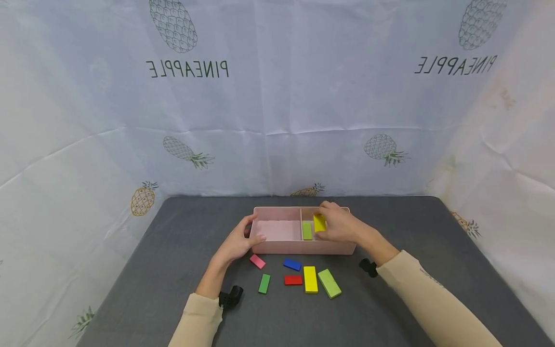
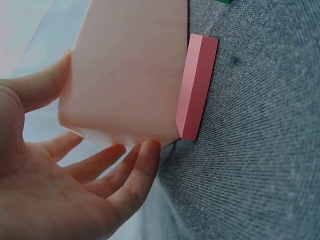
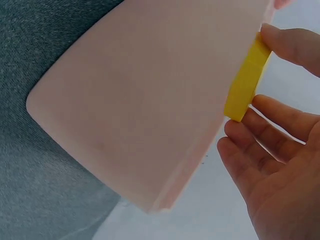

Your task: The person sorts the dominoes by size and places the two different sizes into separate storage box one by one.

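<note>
A pink box [image 1: 303, 247] with a divider stands on the dark table. My left hand [image 1: 235, 242] grips its left end, thumb on the front rim; in the left wrist view the fingers of the hand [image 2: 75, 165] lie against the end wall of the box [image 2: 125, 75]. My right hand [image 1: 340, 224] pinches a yellow block [image 1: 319, 222] over the right compartment, beside a light green block [image 1: 307, 231] inside it. In the right wrist view the yellow block [image 3: 246, 82] shows above the rim, between thumb and fingers of the hand [image 3: 285, 150].
In front of the box lie a pink block [image 1: 257, 261], a green block [image 1: 264, 284], a blue block [image 1: 292, 264], a red block [image 1: 293, 280], a second yellow block [image 1: 310, 279] and a larger light green block [image 1: 329, 283]. A patterned cloth [image 1: 277, 96] hangs behind the table [image 1: 173, 270].
</note>
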A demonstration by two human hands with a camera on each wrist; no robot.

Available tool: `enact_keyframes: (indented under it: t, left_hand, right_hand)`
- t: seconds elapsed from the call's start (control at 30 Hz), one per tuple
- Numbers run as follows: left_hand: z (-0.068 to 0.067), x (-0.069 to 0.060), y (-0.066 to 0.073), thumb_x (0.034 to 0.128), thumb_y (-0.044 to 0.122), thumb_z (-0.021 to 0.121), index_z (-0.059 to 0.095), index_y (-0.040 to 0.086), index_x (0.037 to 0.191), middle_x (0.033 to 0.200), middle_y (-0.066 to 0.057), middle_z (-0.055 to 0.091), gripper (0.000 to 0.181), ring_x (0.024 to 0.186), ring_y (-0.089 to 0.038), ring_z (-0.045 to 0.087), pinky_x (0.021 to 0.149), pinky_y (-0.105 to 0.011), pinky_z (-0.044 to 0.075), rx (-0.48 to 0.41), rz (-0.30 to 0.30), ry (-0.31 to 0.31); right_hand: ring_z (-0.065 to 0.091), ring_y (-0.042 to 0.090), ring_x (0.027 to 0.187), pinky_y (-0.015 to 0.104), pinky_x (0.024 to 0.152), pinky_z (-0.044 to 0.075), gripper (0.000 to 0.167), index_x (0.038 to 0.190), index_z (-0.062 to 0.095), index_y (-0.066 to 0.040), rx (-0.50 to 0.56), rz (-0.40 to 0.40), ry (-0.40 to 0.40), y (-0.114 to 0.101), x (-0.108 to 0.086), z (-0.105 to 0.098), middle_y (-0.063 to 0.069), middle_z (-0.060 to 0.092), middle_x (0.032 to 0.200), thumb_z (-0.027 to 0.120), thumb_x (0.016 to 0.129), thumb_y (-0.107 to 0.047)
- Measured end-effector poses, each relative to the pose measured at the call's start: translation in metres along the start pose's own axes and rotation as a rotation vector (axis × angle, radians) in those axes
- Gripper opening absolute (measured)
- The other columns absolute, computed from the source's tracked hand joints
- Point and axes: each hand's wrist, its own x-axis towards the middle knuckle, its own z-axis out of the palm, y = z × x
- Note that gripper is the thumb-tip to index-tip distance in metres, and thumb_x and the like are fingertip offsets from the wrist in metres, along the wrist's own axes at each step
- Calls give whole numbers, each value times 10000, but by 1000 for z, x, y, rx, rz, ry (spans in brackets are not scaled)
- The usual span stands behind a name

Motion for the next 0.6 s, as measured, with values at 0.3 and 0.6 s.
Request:
enact_keyframes:
  t: [0.3,0.6]
  left_hand:
    - [0,-1,1,937,204,741,343,71,1573,1576,-208,367,763,1311,-433,491,994,-570,462,-25,2,-5]
    - [0,-1,0,931,221,746,345,75,1572,1576,-202,368,769,1328,-441,477,1008,-586,451,-26,4,1]
  right_hand:
    - [506,220,931,351,769,488,577,1263,658,-3,9,31,-42,10,10,14,85,587,1121,838,803,-301]
    - [524,226,968,384,858,509,558,1249,673,-8,-4,64,-83,17,19,25,82,595,1136,843,801,-294]
